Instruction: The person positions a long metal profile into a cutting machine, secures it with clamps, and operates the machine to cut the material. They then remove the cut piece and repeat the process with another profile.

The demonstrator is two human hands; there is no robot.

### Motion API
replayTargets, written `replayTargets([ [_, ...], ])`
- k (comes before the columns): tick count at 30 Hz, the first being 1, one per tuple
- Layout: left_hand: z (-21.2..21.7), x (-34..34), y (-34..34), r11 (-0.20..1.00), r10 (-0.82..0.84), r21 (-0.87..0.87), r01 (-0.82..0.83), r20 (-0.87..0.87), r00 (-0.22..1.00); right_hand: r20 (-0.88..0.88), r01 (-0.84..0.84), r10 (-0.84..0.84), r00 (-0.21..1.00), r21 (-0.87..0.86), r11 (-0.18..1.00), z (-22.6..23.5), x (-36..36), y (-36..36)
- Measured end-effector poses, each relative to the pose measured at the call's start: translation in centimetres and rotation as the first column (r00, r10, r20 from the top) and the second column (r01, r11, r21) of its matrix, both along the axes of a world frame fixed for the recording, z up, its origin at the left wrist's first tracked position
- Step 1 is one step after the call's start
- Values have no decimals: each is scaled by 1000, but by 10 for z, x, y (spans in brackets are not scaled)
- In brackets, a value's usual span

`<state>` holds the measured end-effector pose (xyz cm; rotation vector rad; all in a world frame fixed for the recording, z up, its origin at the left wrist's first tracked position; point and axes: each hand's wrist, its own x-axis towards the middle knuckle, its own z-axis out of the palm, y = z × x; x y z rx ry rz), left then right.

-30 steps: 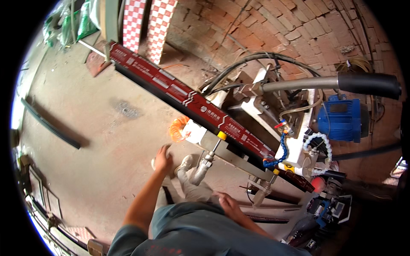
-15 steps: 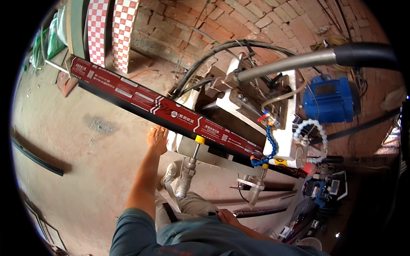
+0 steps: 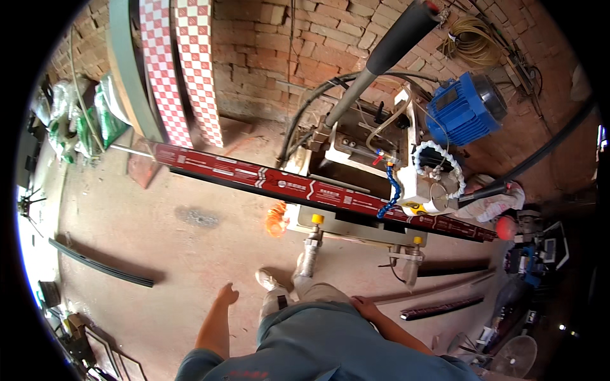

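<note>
My left hand [image 3: 227,294] hangs over the floor left of my legs, away from the machine. Its thumb stands off from the foreshortened fingers, and nothing shows in it. My right hand [image 3: 364,307] rests against my trousers beside the shirt's hem, loosely open, partly hidden, with no object visible. In front of me a long bar with dark red printed film [image 3: 244,173] and a black near edge lies across a white machine [image 3: 419,190]. Two clamp cylinders with yellow pads stand at the bar's near side, the left clamp [image 3: 311,247] and the right clamp [image 3: 414,257].
A lever [image 3: 375,60] with a black grip rises from the machine, near a blue motor [image 3: 462,109]. An orange coiled hose [image 3: 276,219] hangs at its left end. Checkered panels [image 3: 196,70] lean on the brick wall. A dark strip [image 3: 105,265] lies on the floor at left.
My left hand has come away from the bar's near edge, back and down toward my side. The lever stands more upright in the picture. The whole view has shifted; my right hand stays at my trousers.
</note>
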<state>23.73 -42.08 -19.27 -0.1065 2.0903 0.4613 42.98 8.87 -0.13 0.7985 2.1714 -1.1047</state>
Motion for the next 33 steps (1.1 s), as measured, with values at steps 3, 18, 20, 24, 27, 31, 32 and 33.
replayTargets([
  [3, 28, 33, -48, 990, 135, -44, -132, 55, 989, 34, 105, -107, 994, 53, 993, 0, 8, 1],
  [18, 97, -82, 35, 958, 112, 286, 22, -442, 890, -575, 762, -601, 555, 62, 644, -14, 24, 140],
  [20, 119, -107, 60, 944, 57, 297, 147, -582, 812, -579, 803, -687, 438, -92, 589, -4, 14, 167],
  [24, 176, -155, 125, 924, -17, 244, 296, -744, 668, -588, 857, -718, 372, -79, 509, -6, 7, 235],
  [27, 211, -182, 171, 900, -58, 194, 391, -835, 547, -579, 880, -760, 295, -145, 452, -15, -11, 277],
  [31, 227, -211, 214, 909, -172, 20, 417, -892, 417, -479, 893, -835, 270, -199, 403, -9, -53, 318],
  [32, 227, -218, 234, 906, -189, -9, 424, -903, 385, -474, 902, -827, 303, -136, 409, -19, -52, 340],
  [33, 229, -223, 251, 898, -219, -49, 438, -912, 346, -451, 884, -805, 386, -68, 462, -22, -54, 358],
])
